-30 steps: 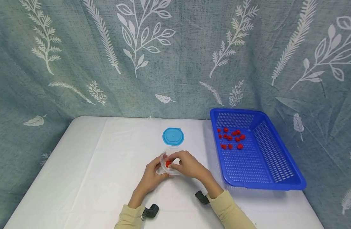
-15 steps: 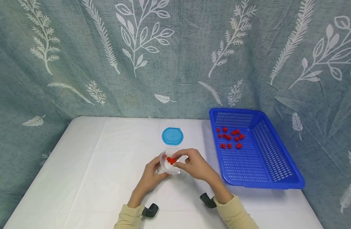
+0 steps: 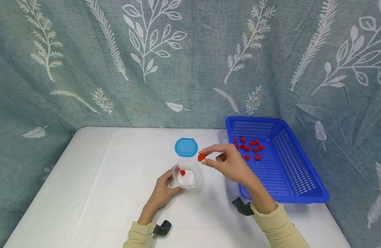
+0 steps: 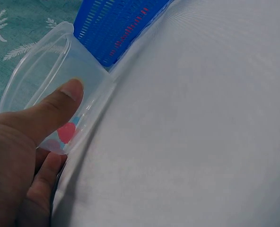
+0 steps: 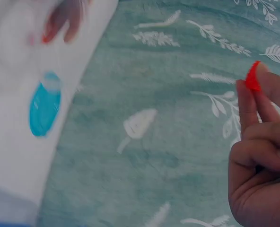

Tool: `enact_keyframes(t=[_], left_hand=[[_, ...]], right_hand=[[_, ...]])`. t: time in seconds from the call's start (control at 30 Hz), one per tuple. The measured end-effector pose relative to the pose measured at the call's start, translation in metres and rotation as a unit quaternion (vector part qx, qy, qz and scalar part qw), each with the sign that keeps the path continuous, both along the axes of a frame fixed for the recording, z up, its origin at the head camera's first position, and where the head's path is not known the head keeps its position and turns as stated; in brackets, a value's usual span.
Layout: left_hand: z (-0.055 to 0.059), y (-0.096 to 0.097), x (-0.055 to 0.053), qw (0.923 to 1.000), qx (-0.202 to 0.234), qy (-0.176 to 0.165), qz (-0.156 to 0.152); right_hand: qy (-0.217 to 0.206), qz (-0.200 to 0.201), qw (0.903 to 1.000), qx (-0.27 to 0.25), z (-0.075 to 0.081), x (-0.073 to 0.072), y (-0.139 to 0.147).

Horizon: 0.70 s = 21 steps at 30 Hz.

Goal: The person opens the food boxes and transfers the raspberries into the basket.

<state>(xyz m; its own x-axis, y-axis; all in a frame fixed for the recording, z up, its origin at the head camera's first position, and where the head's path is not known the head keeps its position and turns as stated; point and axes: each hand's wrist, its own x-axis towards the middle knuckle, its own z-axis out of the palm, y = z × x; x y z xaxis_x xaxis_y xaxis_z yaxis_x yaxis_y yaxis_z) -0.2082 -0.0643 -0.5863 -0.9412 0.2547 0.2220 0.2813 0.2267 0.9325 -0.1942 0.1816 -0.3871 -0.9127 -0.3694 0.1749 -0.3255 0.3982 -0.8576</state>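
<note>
In the head view my left hand grips a clear plastic tub by its left side on the white table. Inside the tub lies one red raspberry; through the wall, the left wrist view shows it as a red patch under my thumb. My right hand is raised to the right of the tub, apart from it. Between thumb and fingertips it pinches another raspberry, which also shows in the right wrist view.
Beyond the tub, a blue lid lies flat on the table. A blue perforated basket stands at the right, with several raspberries in its left part. Behind the table hangs a leaf-patterned green curtain.
My right hand has lifted a raspberry out of the tub and moved right and away, towards the basket. Another raspberry stays inside. My left hand still holds the tub in place.
</note>
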Motion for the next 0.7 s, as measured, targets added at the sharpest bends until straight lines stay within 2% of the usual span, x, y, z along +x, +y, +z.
enact_keyframes(t=[0.17,0.3,0.5,0.7], left_hand=[[0.000,0.000,0.001,1.0000,0.006,0.002,-0.004],[0.000,-0.001,0.001,0.9998,0.015,0.010,-0.009],[0.000,-0.002,0.000,0.9998,0.015,-0.001,-0.010],[0.000,-0.001,0.000,0.9999,0.012,0.001,-0.006]], right_hand=[[0.013,-0.014,0.9993,-0.032,0.026,-0.013,0.024],[0.023,-0.035,0.9986,-0.031,0.033,-0.030,0.048],[0.024,-0.066,0.9971,-0.029,0.022,-0.063,0.086],[0.002,-0.146,0.9892,0.000,-0.008,-0.099,0.124]])
